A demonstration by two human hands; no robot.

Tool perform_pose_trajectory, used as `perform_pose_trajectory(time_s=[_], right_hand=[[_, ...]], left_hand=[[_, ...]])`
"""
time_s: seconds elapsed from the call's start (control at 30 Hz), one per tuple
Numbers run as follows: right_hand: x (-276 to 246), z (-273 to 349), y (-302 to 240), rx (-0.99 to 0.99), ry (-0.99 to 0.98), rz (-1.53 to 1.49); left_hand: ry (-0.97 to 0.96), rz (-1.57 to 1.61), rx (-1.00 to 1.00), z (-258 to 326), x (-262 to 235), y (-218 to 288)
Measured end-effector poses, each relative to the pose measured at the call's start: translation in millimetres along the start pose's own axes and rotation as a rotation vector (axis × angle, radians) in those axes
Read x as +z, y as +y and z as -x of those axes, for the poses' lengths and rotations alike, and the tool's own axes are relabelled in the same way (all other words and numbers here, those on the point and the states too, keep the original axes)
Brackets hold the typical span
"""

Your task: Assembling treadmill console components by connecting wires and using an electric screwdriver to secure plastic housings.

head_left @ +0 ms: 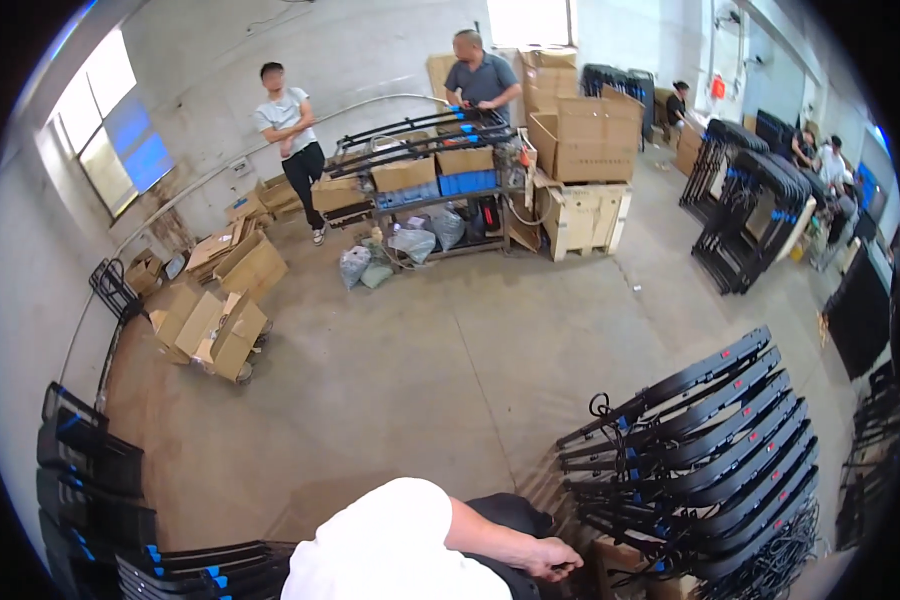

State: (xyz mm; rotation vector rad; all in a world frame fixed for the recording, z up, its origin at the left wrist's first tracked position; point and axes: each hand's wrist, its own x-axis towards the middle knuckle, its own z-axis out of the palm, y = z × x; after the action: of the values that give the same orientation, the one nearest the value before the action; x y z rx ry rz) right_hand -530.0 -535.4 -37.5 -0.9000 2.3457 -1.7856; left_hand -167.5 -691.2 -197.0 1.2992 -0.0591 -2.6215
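My left hand (pixel 553 558) reaches right from a white sleeve at the lower edge, beside my dark trouser leg. Its fingers are curled together; whatever lies between them is too small to make out. Close by its fingertips is a brown cardboard box (pixel 618 556), partly hidden by black parts. Just beyond, to the right, stands a row of long, curved black frames (pixel 705 430) with blue pieces, small red spots and loose black cables (pixel 770 550). My right hand does not show.
More black frames (pixel 190 565) line the lower left. Cardboard boxes (pixel 220 325) sit on the floor at left. A loaded workbench (pixel 440 195) stands at the back, with two people beside it. Stacked boxes (pixel 595 140) adjoin it; further frames (pixel 750 220) and people are at right.
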Motion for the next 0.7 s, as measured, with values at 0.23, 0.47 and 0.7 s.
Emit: perform_pose_trajectory(time_s=[0.23, 0.47, 0.7], right_hand=[[17, 48, -88, -0.21, -0.311, -0.21], [74, 118, -117, 0.022, -0.334, -0.528], [114, 149, -115, 0.002, -0.609, -0.514]], left_hand=[[0.211, 0.164, 0.181, 20, -17, 0], [-0.114, 0.02, 0.166, 30, -24, 24], [-0.091, 0.01, 0.145, 43, -44, 41]])
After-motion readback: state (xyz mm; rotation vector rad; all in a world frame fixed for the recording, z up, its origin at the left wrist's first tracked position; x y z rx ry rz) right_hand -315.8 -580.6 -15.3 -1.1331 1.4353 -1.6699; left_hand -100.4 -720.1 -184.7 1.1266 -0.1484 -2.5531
